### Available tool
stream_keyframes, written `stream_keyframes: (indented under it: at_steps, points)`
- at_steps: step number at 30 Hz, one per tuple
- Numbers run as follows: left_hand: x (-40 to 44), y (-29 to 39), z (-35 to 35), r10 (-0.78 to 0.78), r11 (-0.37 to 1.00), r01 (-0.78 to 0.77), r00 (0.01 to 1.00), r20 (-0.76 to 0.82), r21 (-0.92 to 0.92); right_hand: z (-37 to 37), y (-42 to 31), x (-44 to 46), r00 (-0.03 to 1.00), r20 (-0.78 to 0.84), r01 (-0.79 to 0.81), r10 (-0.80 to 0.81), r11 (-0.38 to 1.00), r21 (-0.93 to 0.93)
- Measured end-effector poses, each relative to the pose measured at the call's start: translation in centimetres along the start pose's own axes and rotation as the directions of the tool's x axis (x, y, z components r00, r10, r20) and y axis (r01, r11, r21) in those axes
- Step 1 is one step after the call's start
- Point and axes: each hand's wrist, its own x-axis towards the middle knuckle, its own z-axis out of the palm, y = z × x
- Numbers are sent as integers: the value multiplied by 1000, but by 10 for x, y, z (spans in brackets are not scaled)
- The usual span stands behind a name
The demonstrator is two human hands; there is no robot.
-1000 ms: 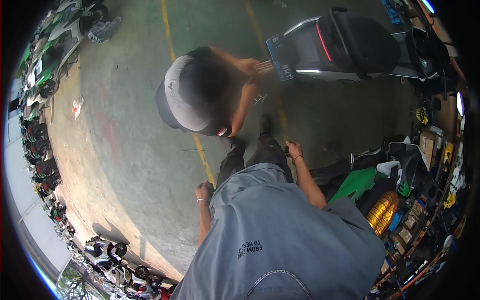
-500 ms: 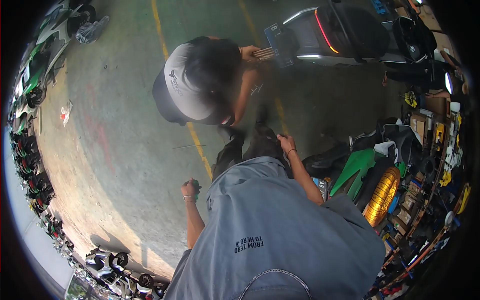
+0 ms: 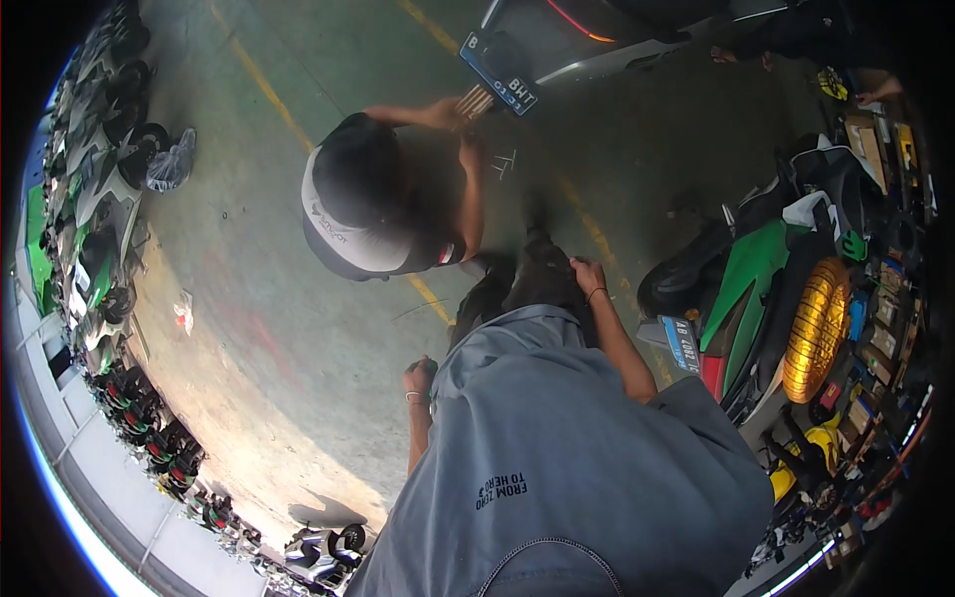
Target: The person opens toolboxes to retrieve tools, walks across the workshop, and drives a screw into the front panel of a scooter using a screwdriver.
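My left hand (image 3: 420, 376), with a band at its wrist, hangs by the left side of my grey shirt (image 3: 557, 428). Its fingers are curled around something small and dark that I cannot make out. Beside my right thigh is my right hand (image 3: 588, 275), closed, a thin dark band on its wrist; whatever it may hold is hidden. In front of me a co-worker in a grey and dark cap (image 3: 333, 224) bends forward. The co-worker's hands reach to a bundle of thin light-brown strips (image 3: 476, 102) beside a licence plate (image 3: 497, 75).
A dark scooter (image 3: 617, 35) stands ahead. To my right is a green motorbike (image 3: 746, 289) with a gold-wrapped tyre (image 3: 818, 328), near cluttered shelves. Rows of motorbikes (image 3: 109, 259) line the left. Yellow lines (image 3: 259, 75) cross the floor.
My view has turned, so the scooter ahead sits higher and further left, and the green motorbike shows more fully. The co-worker's arms are more spread. Both my hands stay closed.
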Motion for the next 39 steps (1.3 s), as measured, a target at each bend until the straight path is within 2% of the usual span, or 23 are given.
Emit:
stream_keyframes:
  at_steps: [2,4,6,8,10,12,13,14,21,23,25,27,31,33,34,35,37,38,39]
  points:
    - [-4,19,2,14,999,-16,999,48,43,-7,5,8,998,-34,-54,57,996,76]
    - [-26,60,0,33,983,-46,996,78,177,-14,30,24,992,-43,-106,116,975,195]
    - [-37,99,-5,48,949,-83,991,121,305,-22,43,30,979,-31,-171,199,904,391]
    - [-35,120,-4,6,941,-56,989,149,333,-33,55,31,968,-30,-206,250,851,482]
    - [-25,135,-7,49,926,-98,989,139,366,-40,62,28,940,9,-264,340,713,649]
    - [-14,158,-12,1,945,-38,994,112,325,-36,89,36,923,3,-284,384,678,678]
    - [-21,185,-10,-23,947,-28,988,155,320,-29,98,38,911,-9,-294,413,662,689]
    - [-27,207,-5,-22,936,-26,991,134,352,-37,85,32,877,92,-373,471,547,750]
    - [-53,300,18,-31,877,-57,984,176,478,-32,81,38,843,163,-424,513,448,787]
    - [-51,308,18,-23,862,-68,985,173,502,-26,80,44,842,139,-440,522,514,736]
    - [-47,310,12,-16,850,-78,985,173,521,-20,78,45,836,151,-454,528,510,731]
    - [-34,307,4,78,796,-210,966,247,568,-18,75,48,836,141,-449,530,513,731]
    - [-29,319,12,135,724,-275,956,261,633,-21,72,43,844,102,-417,527,525,742]
    - [-27,325,19,50,807,-197,962,268,556,-25,66,40,845,106,-404,524,496,769]
    - [-19,322,18,72,812,-231,951,301,536,-26,66,38,844,117,-404,523,478,780]
    - [-10,317,16,99,819,-270,935,340,506,-29,61,34,872,39,-325,488,517,792]
    - [5,311,16,208,759,-425,876,435,493,-28,59,33,888,-18,-271,460,554,787]
    - [19,299,19,195,818,-369,900,390,442,-26,59,37,873,14,-306,487,526,793]
    - [25,293,25,281,787,-425,892,353,447,10,101,64,898,-220,-171,380,764,622]
